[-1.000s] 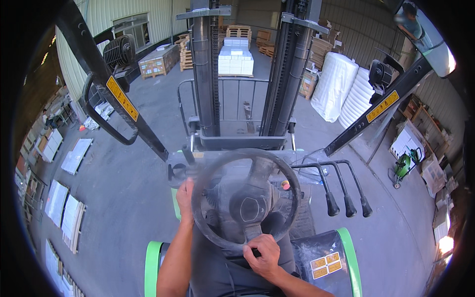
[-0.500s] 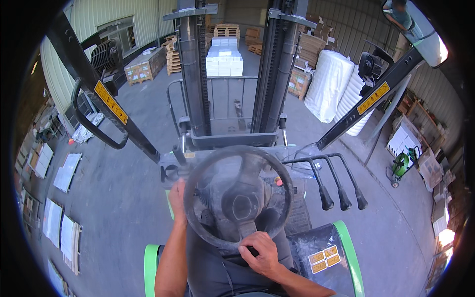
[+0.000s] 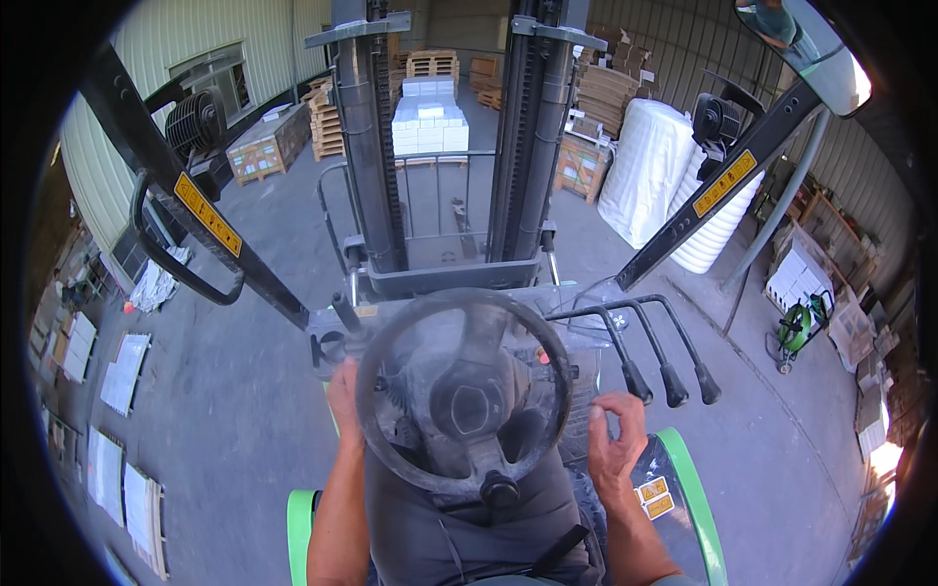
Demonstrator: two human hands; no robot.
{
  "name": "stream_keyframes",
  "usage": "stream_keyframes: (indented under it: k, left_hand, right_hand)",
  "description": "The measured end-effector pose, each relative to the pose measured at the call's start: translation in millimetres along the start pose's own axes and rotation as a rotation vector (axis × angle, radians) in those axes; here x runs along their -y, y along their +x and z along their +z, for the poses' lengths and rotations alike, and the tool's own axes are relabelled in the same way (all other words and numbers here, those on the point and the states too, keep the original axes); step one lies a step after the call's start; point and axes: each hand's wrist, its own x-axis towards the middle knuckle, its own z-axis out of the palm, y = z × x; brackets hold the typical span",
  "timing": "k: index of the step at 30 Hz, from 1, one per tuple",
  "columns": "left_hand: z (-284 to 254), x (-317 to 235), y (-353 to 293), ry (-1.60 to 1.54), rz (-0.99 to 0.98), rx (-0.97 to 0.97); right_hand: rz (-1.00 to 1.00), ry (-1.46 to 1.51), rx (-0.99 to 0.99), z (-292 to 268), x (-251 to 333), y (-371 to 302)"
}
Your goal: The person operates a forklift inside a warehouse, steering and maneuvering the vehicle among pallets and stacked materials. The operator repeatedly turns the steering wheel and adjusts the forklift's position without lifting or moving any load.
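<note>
We see the right hand (image 3: pixel 618 435) raised, its fingers loosely curled, a gap between thumb and forefinger, and nothing in its hold. Just ahead of this grip, and on toward its right, are three control levers (image 3: pixel 672 384) with black handles. To its left we find the steering wheel (image 3: pixel 466 405), whose black knob (image 3: pixel 500 489) sits on the rim nearest the lap. Just left of the wheel is the left hand (image 3: pixel 344 400), near a short lever (image 3: pixel 344 313) ahead of it; we cannot tell how far it is closed or what it grasps.
</note>
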Motion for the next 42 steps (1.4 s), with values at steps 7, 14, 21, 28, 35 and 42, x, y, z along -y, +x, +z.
stream_keyframes:
  k: [7,14,21,28,35,42]
  left_hand:
    - [-2,2,4,0.014,-0.001,0.013]
    - [-1,1,3,-0.066,-0.038,-0.013]
    - [4,-16,5,-0.013,-0.039,-0.023]
    - [6,-32,1,-0.044,-0.125,0.011]
    - [0,-29,5,0.045,-0.067,-0.01]
    - [-1,-30,5,-0.013,-0.094,-0.01]
  right_hand:
    - [-0.099,0.085,0.141,-5,7,9]
    - [-0.189,0.505,0.45,56,68,-59]
    - [-0.196,0.531,0.426,107,116,-70]
    - [-0.178,0.561,0.329,150,145,-50]
    - [-0.168,0.567,0.289,157,153,-45]
    - [-0.151,0.585,0.282,155,153,-48]
